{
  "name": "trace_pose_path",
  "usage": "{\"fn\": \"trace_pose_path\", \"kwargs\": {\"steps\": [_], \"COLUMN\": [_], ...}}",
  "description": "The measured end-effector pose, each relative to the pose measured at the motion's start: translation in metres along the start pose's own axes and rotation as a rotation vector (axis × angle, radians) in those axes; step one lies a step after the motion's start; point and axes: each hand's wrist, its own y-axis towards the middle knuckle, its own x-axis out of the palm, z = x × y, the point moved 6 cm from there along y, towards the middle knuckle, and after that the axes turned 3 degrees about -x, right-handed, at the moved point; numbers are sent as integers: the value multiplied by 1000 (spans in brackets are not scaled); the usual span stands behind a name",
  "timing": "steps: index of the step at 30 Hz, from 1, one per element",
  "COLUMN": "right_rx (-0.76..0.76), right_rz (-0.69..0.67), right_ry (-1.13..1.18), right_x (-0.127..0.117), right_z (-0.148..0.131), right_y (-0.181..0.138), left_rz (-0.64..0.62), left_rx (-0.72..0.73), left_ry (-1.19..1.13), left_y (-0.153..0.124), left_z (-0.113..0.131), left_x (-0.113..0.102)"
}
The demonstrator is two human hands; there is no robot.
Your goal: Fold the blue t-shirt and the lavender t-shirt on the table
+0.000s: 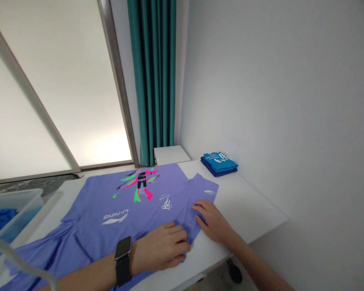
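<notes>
A purple T-shirt with a pink and green print lies spread across the white table. My left hand, with a dark watch on its wrist, rests on the shirt near the table's front edge, its fingers curled and pinching the cloth. My right hand lies just to the right of it, on the shirt's sleeve and edge, fingers gripping the fabric. Both hands are close together, almost touching.
A stack of folded blue shirts sits at the table's far right corner by the wall. A clear plastic bin with blue cloth stands at the left. Behind are a teal curtain, a small white stand and a large window.
</notes>
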Motion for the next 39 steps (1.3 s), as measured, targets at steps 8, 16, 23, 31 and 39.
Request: {"fn": "trace_pose_path", "kwargs": {"steps": [8, 16, 23, 31, 39], "right_rx": [7, 10, 13, 24, 25], "right_rz": [3, 13, 19, 4, -85], "right_ry": [-24, -25, -44, -33, -134], "right_x": [0, 0, 0, 1, 5], "right_z": [0, -1, 0, 0, 5], "right_y": [0, 0, 1, 1, -3], "left_rz": [4, -82, -91, -24, 29], "left_rx": [19, 34, 7, 4, 5], "left_ry": [2, -109, -218, -26, 121], "left_y": [-6, -4, -8, -7, -2], "left_z": [0, 0, -6, 1, 7], "left_x": [-2, -11, -12, -3, 0]}}
